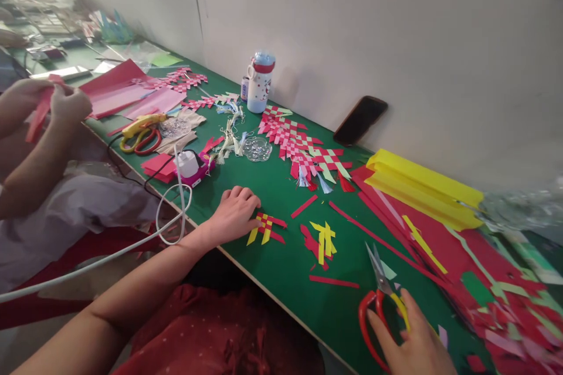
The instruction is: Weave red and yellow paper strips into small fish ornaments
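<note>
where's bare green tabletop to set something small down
Free: between the wearer's left hand and the clear dish, and between the scissors, nearest red strip and table's front edge. Crowded: the right side, with red sheets and paper scraps.

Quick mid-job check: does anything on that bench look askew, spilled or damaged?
Nothing looks spilled or damaged. The white cable stands out: it loops past the edge of the green table near the left forearm, where it might snag. Paper scraps lie jumbled over the red sheets near the right hand, untidy but perhaps just offcuts.
</note>
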Demonstrator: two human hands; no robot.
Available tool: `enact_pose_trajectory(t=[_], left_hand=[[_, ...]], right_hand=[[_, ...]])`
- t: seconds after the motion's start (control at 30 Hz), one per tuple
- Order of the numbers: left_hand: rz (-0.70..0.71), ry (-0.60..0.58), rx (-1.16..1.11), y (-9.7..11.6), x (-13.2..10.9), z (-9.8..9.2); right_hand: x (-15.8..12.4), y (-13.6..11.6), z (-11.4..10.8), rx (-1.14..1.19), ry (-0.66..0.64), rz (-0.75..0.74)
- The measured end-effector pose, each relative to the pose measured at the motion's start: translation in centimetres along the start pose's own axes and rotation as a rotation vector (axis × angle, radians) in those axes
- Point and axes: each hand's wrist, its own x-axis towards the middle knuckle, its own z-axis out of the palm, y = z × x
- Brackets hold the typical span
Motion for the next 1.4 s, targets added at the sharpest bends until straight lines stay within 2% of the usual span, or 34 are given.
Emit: enact_pose_trajectory(t=[0.1, 0.17, 0.3, 0.37, 0.43, 0.47, 0.57, 0.63, 0.73, 0.83, 0.97, 1.1, 1.23, 1.4], left_hand=[[-0.003, -0.020, -0.028, 0.2, 0.3, 0.0], [-0.008, -0.027, -0.061, 0.2, 0.4, -0.2], [-0.016, -0.035, -0.170, 0.4, 0.5, -0.4], [0.001, -0.053, -0.263, 0.5, 0.4, -0.5], [0.027, -0.084, -0.378, 0.8, 0.4, -0.6], [0.042, -0.098, -0.435, 0.9, 0.3, -0.6], [0.086, -0.127, -0.597, 1.5, 0.1, -0.8], [0.099, -0.120, -0.726, 1.9, 0.0, -0.9], [0.126, -0.017, -0.792, 2.7, -0.4, -1.4], [0.279, 0.148, -0.665, 3.2, -0.8, -1.9], [0.458, 0.295, -0.573, 3.4, -1.3, -2.2], [0.536, 0.414, -0.521, 3.5, -1.6, -2.3], [0.575, 0.488, -0.493, 3.6, -1.6, -2.2], [0.607, 0.496, -0.476, 3.7, -1.6, -1.8]], right_hand=[[0.1, 0.7, 0.5, -0.055, 0.031, -0.092], [0.1, 1.0, 0.3, -0.087, 0.007, -0.136], [0.6, 0.2, -2.3, -0.041, -0.045, -0.256], [1.1, -1.5, -3.9, 0.072, 0.002, -0.308], [1.7, -4.2, -5.0, 0.174, 0.102, -0.242], [2.0, -5.8, -5.3, 0.200, 0.107, -0.240], [2.7, -10.6, -5.3, 0.440, -0.006, -0.268], [3.1, -13.2, -5.0, 0.542, -0.034, -0.320], [3.3, -15.6, -4.4, 0.663, -0.017, -0.422], [3.2, -16.7, -3.9, 0.736, 0.097, -0.533], [3.2, -17.1, -3.5, 0.735, 0.321, -0.683], [3.2, -16.7, -3.5, 0.630, 0.424, -0.757], [3.0, -16.4, -3.3, 0.546, 0.435, -0.730], [2.8, -16.6, -3.0, 0.579, 0.462, -0.740]])
